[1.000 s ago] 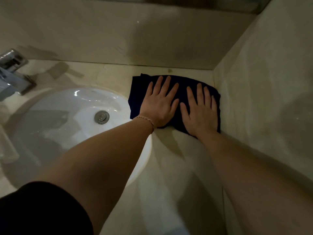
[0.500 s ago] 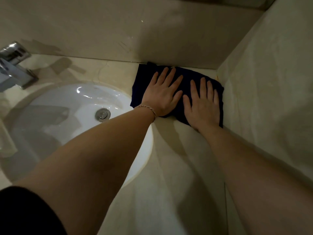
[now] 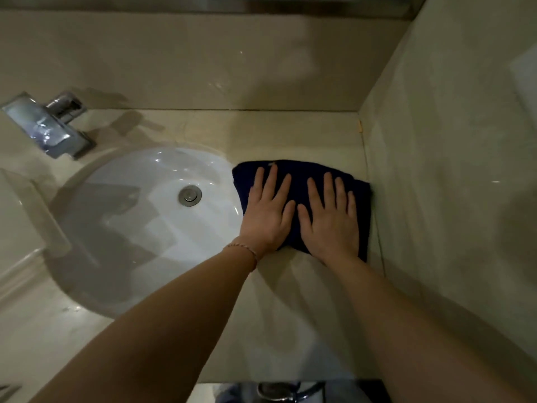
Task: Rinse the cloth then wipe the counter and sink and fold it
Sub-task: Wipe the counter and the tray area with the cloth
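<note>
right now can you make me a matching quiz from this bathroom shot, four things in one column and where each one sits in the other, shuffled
Things:
1. cloth
2. faucet
3. drain
4. bracelet

Places:
A. on the left wrist
B. in the bottom of the sink
C. flat on the counter under the left hand and right hand
D. at the counter's far left, behind the sink

Pairs: 1-C, 2-D, 3-B, 4-A
</note>
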